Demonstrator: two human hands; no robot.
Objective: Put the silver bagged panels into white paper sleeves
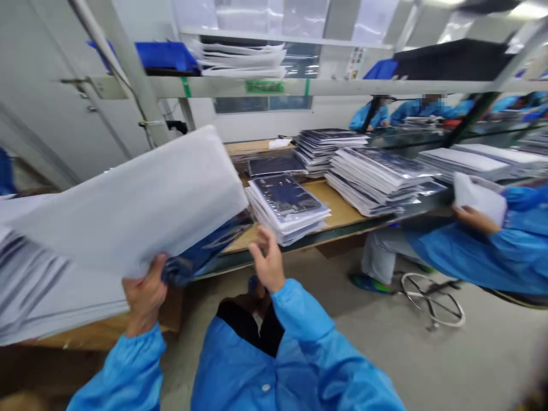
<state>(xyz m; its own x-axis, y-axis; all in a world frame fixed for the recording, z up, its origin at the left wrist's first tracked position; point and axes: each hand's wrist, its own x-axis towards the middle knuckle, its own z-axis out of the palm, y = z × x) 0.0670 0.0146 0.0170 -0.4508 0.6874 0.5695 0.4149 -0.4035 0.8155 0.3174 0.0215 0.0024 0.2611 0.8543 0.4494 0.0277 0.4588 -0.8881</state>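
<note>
My left hand [145, 294] grips the near edge of a large white sheet [141, 200], its thumb on top. The sheet is tilted and blurred by motion. Under its right edge shows a dark, glossy panel in clear plastic [203, 248]; whether my fingers hold that too, I cannot tell. My right hand [269, 262] is empty, fingers apart, just in front of a stack of plastic-wrapped dark panels and white sheets [286, 205]. Whether its fingertips touch the stack is unclear. A pile of white and dark-striped sheets [38, 285] lies at the left.
More stacks of wrapped panels [368, 177] stand along the bench [329, 197]. An overhead shelf [325, 87] carries white sheets and blue bins [165, 57]. At right sits a co-worker in blue [471, 240], holding a white sheet, above a stool base [432, 299]. Other people work farther back.
</note>
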